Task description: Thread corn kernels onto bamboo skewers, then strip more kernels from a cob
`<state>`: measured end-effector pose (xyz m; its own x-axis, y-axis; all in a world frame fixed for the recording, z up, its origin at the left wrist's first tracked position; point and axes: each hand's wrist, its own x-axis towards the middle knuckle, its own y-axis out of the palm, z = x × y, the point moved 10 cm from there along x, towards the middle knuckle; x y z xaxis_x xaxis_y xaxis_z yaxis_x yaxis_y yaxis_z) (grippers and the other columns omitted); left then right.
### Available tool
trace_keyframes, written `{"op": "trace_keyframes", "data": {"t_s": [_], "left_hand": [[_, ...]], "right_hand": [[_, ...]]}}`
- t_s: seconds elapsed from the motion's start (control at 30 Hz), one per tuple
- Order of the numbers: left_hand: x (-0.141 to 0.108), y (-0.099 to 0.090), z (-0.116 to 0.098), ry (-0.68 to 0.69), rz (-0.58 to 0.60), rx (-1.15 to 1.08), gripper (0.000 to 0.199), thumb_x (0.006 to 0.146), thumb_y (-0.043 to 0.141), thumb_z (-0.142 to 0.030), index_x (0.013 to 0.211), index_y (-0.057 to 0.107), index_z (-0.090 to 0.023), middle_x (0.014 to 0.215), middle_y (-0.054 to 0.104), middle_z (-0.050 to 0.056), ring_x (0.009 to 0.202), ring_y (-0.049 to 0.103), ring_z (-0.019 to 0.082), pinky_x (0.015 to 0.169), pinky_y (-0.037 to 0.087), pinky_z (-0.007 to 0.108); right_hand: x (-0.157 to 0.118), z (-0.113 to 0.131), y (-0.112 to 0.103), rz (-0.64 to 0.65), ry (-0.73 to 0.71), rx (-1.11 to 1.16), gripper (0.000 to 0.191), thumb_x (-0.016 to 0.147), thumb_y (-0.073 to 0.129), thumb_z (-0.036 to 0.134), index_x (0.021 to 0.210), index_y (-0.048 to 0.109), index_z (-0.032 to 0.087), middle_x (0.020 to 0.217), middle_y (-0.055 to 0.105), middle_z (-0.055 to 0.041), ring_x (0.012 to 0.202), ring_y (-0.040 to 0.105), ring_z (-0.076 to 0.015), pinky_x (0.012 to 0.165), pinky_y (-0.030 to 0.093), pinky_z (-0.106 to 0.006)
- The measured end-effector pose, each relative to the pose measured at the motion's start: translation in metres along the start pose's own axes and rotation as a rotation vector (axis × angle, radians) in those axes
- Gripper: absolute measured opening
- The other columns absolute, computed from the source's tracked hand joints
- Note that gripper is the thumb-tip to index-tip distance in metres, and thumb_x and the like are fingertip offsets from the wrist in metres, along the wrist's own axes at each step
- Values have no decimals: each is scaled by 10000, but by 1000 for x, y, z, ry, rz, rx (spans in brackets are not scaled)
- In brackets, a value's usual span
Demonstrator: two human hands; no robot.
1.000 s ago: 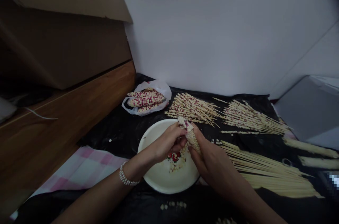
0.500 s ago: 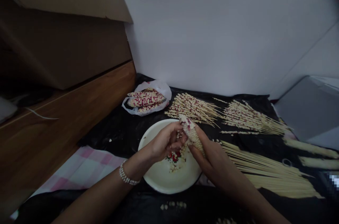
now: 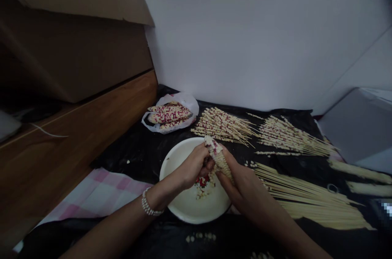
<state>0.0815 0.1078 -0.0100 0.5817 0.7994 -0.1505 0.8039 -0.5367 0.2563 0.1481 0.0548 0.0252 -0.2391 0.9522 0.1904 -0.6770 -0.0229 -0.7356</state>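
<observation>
A partly stripped corn cob (image 3: 218, 155), with some white and purple kernels left near its upper end, is held tilted above a white basin (image 3: 174, 204). My right hand (image 3: 240, 175) wraps round its lower part. My left hand (image 3: 197, 164), with a beaded bracelet on the wrist, presses against the cob's left side with its fingers curled; the fingertips are partly hidden. Loose corn kernels (image 3: 203, 194) lie on the basin's floor over a red printed pattern.
Speckled corn cobs (image 3: 169, 117) fill a plastic bag at the back left. Skewers threaded with kernels (image 3: 225, 124) lie in two piles behind the basin. Bare skewers (image 3: 321, 210) and two stripped cobs (image 3: 369, 188) are at the right. A cardboard box (image 3: 79, 54) stands at the left.
My left hand has turned and its fingers have curled in closer against the cob. The cob has shifted slightly left and down with my right hand.
</observation>
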Motion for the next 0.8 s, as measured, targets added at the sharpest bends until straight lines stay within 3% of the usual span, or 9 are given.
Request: {"op": "trace_keyframes", "data": {"t_s": [0.17, 0.33, 0.47, 0.8], "left_hand": [[-3, 3, -9, -23, 24, -104, 32, 709, 456, -199, 690, 437, -183, 523, 420, -60, 375, 224, 39, 390, 94, 207], [-4, 7, -8, -66, 86, -61, 332, 849, 328, -367, 617, 452, -164, 494, 414, -39, 367, 212, 41, 387, 107, 233], [-3, 3, -4, -61, 72, 13, 371, 854, 283, -355, 579, 444, -164, 474, 399, -33, 362, 209, 44, 392, 116, 247], [-1, 0, -5, -34, 1, -41, 55, 641, 451, -173, 616, 404, -184, 486, 369, -61, 374, 214, 44, 378, 91, 215]], "right_hand": [[1, -2, -3, -8, 10, 0, 580, 917, 381, 273, 1463, 204, 187, 1317, 547, -120, 1137, 563, -246, 927, 448, -420], [1, -1, -4, -34, -18, -46, 608, 915, 372, 251, 1479, 154, 182, 1342, 523, -129, 1152, 555, -238, 925, 452, -400], [-1, 0, -1, -45, -40, -105, 606, 909, 374, 245, 1473, 171, 152, 1344, 512, -166, 1157, 551, -261, 908, 463, -419], [0, 3, 0, -24, -27, -101, 615, 900, 376, 205, 1472, 158, 153, 1272, 569, -179, 1115, 580, -268, 878, 479, -429]]}}
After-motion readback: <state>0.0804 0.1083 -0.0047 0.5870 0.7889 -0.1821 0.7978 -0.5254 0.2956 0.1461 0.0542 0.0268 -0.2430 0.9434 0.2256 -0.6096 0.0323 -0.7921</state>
